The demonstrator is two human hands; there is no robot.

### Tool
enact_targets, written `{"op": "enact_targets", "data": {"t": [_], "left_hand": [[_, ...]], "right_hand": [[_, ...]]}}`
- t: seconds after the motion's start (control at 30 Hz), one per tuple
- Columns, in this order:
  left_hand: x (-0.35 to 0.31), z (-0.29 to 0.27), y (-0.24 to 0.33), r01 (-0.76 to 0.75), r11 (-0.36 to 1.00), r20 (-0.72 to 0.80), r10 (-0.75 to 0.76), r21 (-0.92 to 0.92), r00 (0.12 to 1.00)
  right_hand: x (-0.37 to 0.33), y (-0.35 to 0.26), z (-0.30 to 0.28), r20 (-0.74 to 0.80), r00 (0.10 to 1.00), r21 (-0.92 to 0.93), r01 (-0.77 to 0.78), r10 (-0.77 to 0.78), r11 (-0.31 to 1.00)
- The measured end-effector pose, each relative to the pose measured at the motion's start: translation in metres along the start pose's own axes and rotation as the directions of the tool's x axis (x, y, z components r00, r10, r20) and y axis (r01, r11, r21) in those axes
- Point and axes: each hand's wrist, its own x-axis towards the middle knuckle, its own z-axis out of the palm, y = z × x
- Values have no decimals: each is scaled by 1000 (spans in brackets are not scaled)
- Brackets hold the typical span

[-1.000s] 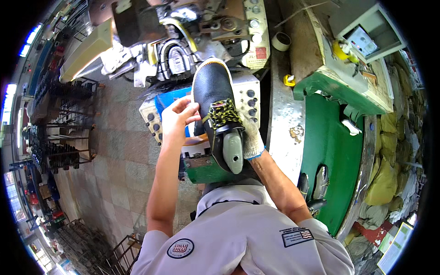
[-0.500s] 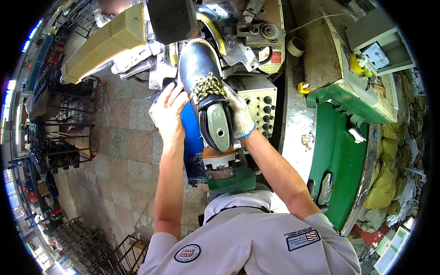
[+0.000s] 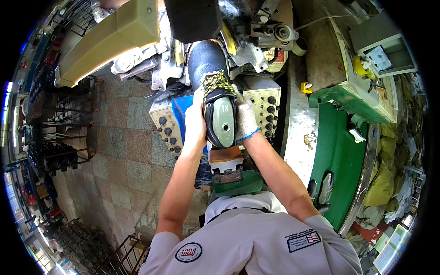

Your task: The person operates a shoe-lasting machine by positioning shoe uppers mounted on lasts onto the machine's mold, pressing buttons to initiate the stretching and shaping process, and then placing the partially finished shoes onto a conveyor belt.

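Both forearms slant inward from the lower edge, elbows bent and apart, wrists drawn close together. The bare left hand [image 3: 196, 120] lies along the shoe's left side, nearly in line with its forearm; its fingers are pressed to the shoe [image 3: 208, 62], their tips mostly hidden behind it. The gloved right hand [image 3: 246, 118] holds the opposite side near the ankle opening, its forearm leaning up and to the left. Between them the two hands grip the shoe.

The shoe is held in front of the machine, above the control boxes. Its long axis runs away from the person, tipped slightly left: toe at the far end, heel nearest the body. The last [image 3: 222, 120] fills the opening, and the laces [image 3: 218, 85] cross just ahead of it.

The toe sits between the left plate [image 3: 163, 73] and the right plate [image 3: 248, 56], at the lower edge of the dark block [image 3: 192, 20]; it may be touching, but the view hides this. Below the heel is a brown pad [image 3: 225, 154]. Open floor [image 3: 130, 133] spreads left of the arms; a ledge [image 3: 300, 140] bounds the right.
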Motion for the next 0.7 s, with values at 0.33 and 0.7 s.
{"op": "enact_targets", "data": {"t": [0.33,0.7], "left_hand": [[11,-10,-28,51,969,117,-23,-243,993],[1,5,-22,93,961,41,-85,-261,996]], "right_hand": [[14,6,-17,-79,982,-418,122,-170,900],[-1,-13,-2,-136,977,-536,67,-164,842]]}}
